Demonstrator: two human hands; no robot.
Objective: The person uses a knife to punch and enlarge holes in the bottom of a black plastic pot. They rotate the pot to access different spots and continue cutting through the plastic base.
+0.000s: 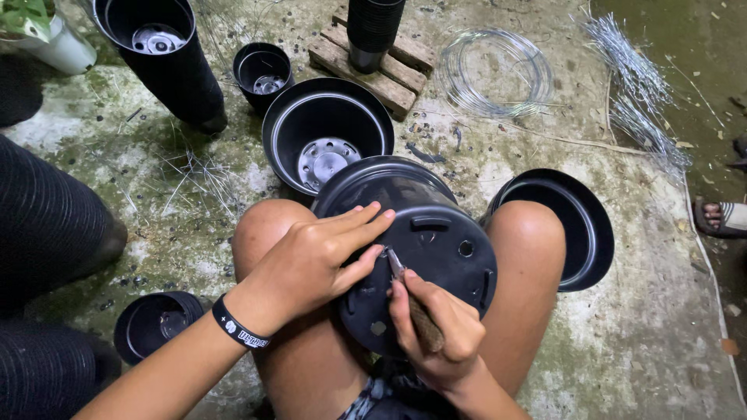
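The black plastic pot (424,233) lies on its side across the person's bare knees, its holed base turned up toward the face, which puts the bottom in plain view and leaves both hands free of its weight. The left hand (311,260) lies flat over the near left part of that base, fingers spread and thumb pressed down, seemingly to stop the pot from rolling or turning. Just right of that thumb, the right hand (436,330) is clenched round a small tool with a brown handle (424,323), held like a pen, and its metal tip touches the base close to the thumb; the short hold probably gives fine control at the point.

Beyond the gripped pot, an open pot with a pale perforated bottom (327,136) stands upright, touching or nearly touching it. To the right of the right knee another black pot (568,229) leans with its mouth facing out. Farther off, past the hands, lie a wooden block (373,66) carrying a stack of pots, a coil of clear wire (494,74) and a bundle of cut wires (638,101). Left of the left wrist stands a small pot (152,323).
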